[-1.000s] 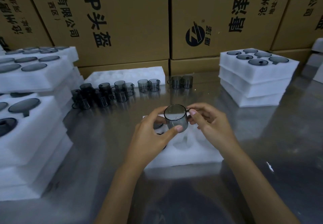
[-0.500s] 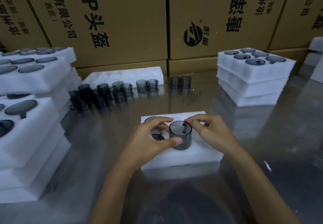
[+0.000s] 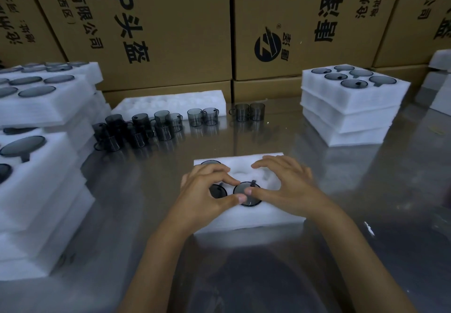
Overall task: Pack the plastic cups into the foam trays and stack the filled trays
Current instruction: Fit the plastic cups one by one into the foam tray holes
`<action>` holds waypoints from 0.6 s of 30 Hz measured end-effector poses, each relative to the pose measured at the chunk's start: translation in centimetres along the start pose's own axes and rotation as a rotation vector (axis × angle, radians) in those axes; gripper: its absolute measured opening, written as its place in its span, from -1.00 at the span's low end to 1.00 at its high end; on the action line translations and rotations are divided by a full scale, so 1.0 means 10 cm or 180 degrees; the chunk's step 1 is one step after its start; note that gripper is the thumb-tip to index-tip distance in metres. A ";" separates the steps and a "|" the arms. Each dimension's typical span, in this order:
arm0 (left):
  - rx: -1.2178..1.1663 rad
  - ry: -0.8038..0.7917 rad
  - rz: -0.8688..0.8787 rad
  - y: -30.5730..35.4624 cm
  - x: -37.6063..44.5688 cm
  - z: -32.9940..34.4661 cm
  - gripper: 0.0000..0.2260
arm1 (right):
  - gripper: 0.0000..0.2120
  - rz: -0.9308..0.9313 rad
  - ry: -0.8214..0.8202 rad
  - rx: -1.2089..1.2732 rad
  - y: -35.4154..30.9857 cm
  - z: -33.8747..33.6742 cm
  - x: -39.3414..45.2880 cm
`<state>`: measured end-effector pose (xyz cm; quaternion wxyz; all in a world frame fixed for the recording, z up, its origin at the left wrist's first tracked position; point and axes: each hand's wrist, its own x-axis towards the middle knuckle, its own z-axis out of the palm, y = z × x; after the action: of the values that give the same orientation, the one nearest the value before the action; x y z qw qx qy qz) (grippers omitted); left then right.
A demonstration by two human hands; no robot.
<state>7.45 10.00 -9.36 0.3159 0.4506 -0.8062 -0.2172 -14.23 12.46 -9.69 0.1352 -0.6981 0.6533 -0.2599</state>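
Dropped from mid-air between both hands a second ago, smoked cup now seated in near-middle pocket of foam tray, only rim and handle nub showing; half a second ago stood half-sunk. Tray unmoved on tabletop.

Largest first: cardboard boxes across back; stacked filled trays at left and far right; spare empty tray at back centre; loose cups in a row ahead of working tray, slightly left of centre.

Working tray: three cups in, left column plus the new one; remaining pockets toward right side look empty.

Left hand curled over tray's left half, thumb and forefinger touching cup rim. Right hand spread, fingers arched above empty pockets, thumb tip on same rim. Neither gripping, just pressing down.

Key relation: next cups lie forward-left, beyond tray; left hand nearer. Cups upright, axis vertical, handles sideways; handle probably needs turning to match pocket notch.
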 end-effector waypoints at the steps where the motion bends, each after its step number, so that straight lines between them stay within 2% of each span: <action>1: 0.0024 -0.0019 -0.0002 -0.01 0.00 0.00 -0.81 | -0.50 0.0013 0.0002 0.0002 0.00 0.00 0.01; 4: -0.0054 0.0041 0.0043 -0.06 0.00 0.03 -0.83 | -0.46 0.0053 -0.0051 0.0080 0.03 0.01 0.02; 7: -0.0668 0.0530 -0.0046 -0.15 0.05 0.06 -0.89 | -0.46 0.0096 0.0052 0.0193 0.01 -0.01 0.04; 9: -0.1288 0.1000 -0.0382 -0.27 0.11 0.03 -0.87 | -0.53 0.0078 0.0346 0.0374 -0.06 -0.02 0.17; 11: -0.1628 0.1239 -0.0788 -0.44 0.17 0.01 -0.86 | -0.66 -0.0013 0.0523 0.0890 -0.19 -0.03 0.38; 13: -0.1742 0.1392 -0.1186 -0.59 0.22 0.02 -0.85 | -0.77 -0.0153 0.0487 0.1248 -0.39 0.02 0.63; 15: -0.1770 0.1615 -0.1431 -0.71 0.29 0.04 -0.80 | -0.83 -0.0374 0.0424 0.1186 -0.59 0.15 0.91; 18: -0.1729 0.1750 -0.1602 -0.82 0.41 0.06 -0.77 | -0.78 -0.0612 0.0097 0.0985 -0.89 0.40 1.37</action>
<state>10.24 2.36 -13.75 0.5621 0.5741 -0.4720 -0.3630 -4.45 -0.60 -5.72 0.2055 -0.7242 0.5378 -0.3796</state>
